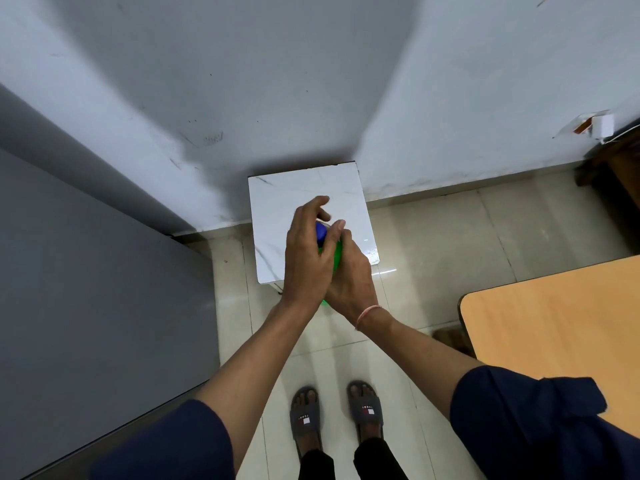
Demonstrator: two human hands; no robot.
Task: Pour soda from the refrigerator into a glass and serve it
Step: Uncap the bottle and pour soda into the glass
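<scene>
A green soda bottle point(337, 255) with a blue cap point(321, 233) is held upright in front of me, above the floor and a small white marble-topped stand point(284, 202). My right hand point(348, 284) wraps around the bottle's body from the right. My left hand point(306, 261) reaches over from the left, thumb and fingers curled around the blue cap. Most of the bottle is hidden by both hands; only slivers of green show. No glass is in view.
A grey refrigerator point(86, 289) fills the left side, door closed. A wooden table point(554, 323) juts in from the right. White walls meet in a corner behind the stand. My feet in grey slippers point(304, 415) stand on pale floor tiles.
</scene>
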